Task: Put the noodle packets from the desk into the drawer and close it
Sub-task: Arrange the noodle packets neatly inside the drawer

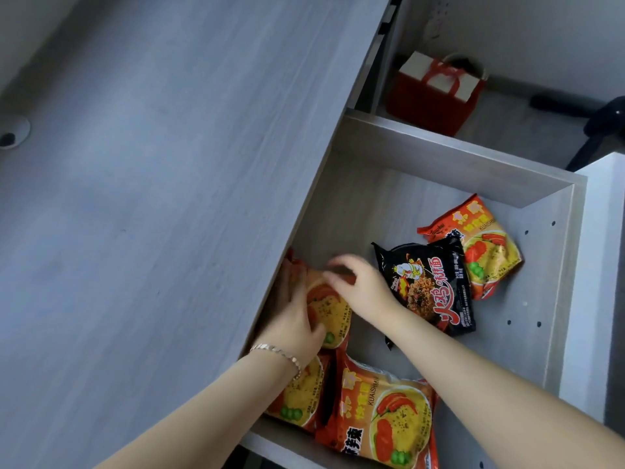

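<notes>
Open drawer (456, 157) held five noodle packets, four orange, one black packet (429, 286); left hand (294, 316) and right hand (358, 286) both gripped one orange packet (329, 309) beside the desk (169, 198) edge

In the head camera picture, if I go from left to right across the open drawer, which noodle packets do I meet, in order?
orange packet under both hands → large orange packet at the near edge → black packet → orange packet partly under the black one. A further orange packet beneath the left wrist is left out; its place is unclear.
</notes>
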`<state>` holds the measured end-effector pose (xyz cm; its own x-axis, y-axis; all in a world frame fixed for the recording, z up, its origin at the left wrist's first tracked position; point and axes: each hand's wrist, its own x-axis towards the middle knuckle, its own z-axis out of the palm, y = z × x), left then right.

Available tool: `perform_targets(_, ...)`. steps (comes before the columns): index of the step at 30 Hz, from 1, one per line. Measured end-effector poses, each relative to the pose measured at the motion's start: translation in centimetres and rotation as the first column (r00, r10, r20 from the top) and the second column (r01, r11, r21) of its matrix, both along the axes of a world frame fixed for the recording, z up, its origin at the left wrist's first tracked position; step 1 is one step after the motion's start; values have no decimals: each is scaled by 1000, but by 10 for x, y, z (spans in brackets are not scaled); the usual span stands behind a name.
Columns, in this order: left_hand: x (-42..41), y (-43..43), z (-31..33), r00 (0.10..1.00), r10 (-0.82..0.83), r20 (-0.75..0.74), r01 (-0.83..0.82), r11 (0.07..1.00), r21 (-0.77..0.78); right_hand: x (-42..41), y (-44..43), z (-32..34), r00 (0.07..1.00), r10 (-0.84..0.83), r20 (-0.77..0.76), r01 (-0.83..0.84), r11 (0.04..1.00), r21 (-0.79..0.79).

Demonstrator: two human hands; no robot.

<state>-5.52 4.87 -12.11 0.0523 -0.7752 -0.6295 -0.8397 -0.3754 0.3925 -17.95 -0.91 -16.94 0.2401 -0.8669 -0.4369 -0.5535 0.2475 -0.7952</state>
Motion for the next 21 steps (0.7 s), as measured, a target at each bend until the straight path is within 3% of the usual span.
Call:
perform_targets(3, -3, -16, -3, 989, -148, 7, 148, 989, -24, -16, -3, 4, 975, -222, -9, 221, 960, 174)
perform_targets(5, -5, -30, -11, 954, -296, 40, 296, 955, -13, -16, -2, 5, 982, -186, -20, 184, 937, 298)
perform_targets(8, -8, -46, -23, 813, -546, 204, 537, 838, 100, -9, -1, 9, 976, -217, -14, 205, 893, 401)
perform_targets(11, -6, -55, -31, 770, -592, 238, 552, 805, 216, -13, -1, 7, 964, -266, 0, 234, 845, 481)
perform_targets(13, -7, -59, -31, 810, -556, 186, 508, 824, 249, -22, 3, 6, 976, -215, -9, 204, 908, 366)
perform_targets(15, -9, -63, -28, 828, -542, 142, 490, 823, 286, -34, 11, 6, 951, -248, -185, 261, 964, 53)
perform_targets(17, -13, -64, -23, 823, -551, 137, 492, 813, 310, -47, 18, 7, 829, -340, -445, 297, 940, -166)
perform_targets(19, -16, -61, -21, 824, -547, 151, 489, 820, 298, -62, 21, 4, 700, -258, -666, 329, 944, -20)
perform_targets(21, -19, -56, -23, 801, -561, 207, 508, 821, 259, -71, 23, -2, 648, -68, -759, 301, 938, 173)
